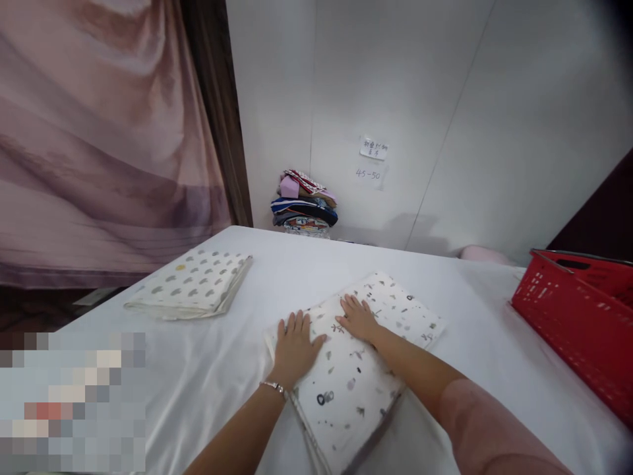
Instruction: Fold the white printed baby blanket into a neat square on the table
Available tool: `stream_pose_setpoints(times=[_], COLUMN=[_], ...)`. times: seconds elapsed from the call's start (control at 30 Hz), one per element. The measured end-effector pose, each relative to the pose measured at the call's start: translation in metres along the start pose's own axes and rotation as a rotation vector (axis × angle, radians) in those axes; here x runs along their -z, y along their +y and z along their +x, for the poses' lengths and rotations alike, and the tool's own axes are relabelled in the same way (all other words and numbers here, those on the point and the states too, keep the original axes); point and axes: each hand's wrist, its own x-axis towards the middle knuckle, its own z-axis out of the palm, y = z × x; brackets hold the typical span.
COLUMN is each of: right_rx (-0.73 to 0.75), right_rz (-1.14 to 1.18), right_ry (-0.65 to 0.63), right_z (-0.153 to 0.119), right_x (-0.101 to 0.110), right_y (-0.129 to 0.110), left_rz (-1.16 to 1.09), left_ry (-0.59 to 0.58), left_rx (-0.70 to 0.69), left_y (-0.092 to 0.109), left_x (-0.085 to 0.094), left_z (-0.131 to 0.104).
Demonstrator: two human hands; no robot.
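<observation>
A folded white cloth [346, 376] with small grey and black printed motifs lies at an angle on the white-covered table. My left hand [297, 346] rests flat on its left edge, fingers spread, with a bracelet at the wrist. Farther toward the cloth's middle and back, my right hand [360, 320] also presses flat with fingers apart. Neither hand grips anything. Layered edges of the cloth show along its lower left side. To the left lies another folded cloth [198, 285], cream with grey prints and one yellow mark.
A red plastic basket [578, 316] stands at the table's right edge. Beyond the back edge rises a stack of folded fabrics [304, 204] against the white wall, where paper notes [373, 148] are stuck. A pinkish curtain [109, 132] hangs at left. A pixelated patch covers the lower left corner.
</observation>
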Motion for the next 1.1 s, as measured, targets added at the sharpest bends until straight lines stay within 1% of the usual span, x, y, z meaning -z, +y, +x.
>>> stream_pose_setpoints(times=[0.07, 0.13, 0.2, 0.27, 0.37, 0.47, 0.6, 0.73, 0.83, 0.9, 1.0, 1.1], right_rx=[-0.008, -0.069, -0.169, -0.25, -0.314, -0.342, -0.326, -0.337, -0.361, -0.362, -0.355, -0.378], right_rz=[0.028, 0.013, -0.041, -0.08, -0.087, -0.091, -0.079, -0.076, -0.064, -0.052, -0.059, -0.095], right_ry=[-0.007, 0.053, 0.138, 0.186, 0.182, 0.155, 0.131, 0.146, 0.128, 0.106, 0.115, 0.175], right_z=[0.006, 0.015, 0.024, 0.033, 0.041, 0.047, 0.054, 0.057, 0.058, 0.058, 0.051, 0.031], right_x=[0.005, 0.014, 0.023, 0.03, 0.03, 0.024, 0.022, 0.022, 0.023, 0.027, 0.036, 0.036], right_y=[0.006, 0.017, 0.035, 0.056, 0.085, 0.102, 0.114, 0.125, 0.128, 0.128, 0.13, 0.137], left_rz=[0.001, 0.004, 0.006, 0.004, -0.007, -0.01, -0.006, -0.011, -0.002, 0.008, 0.019, 0.015], left_ry=[0.004, 0.008, 0.009, 0.007, 0.008, -0.006, -0.004, -0.017, -0.024, -0.023, -0.013, -0.007], left_rx=[0.0, -0.001, -0.006, -0.003, 0.007, 0.014, 0.015, 0.023, 0.023, 0.019, 0.014, 0.013], left_y=[0.0, 0.0, 0.0, 0.0, 0.0, 0.0, 0.0, 0.001, 0.001, 0.001, 0.001, 0.001], left_x=[0.001, 0.001, 0.002, 0.002, 0.002, 0.002, 0.002, 0.002, 0.002, 0.002, 0.002, 0.003], left_z=[0.0, 0.0, 0.0, 0.0, -0.001, 0.0, 0.0, 0.0, 0.0, 0.0, 0.0, 0.001])
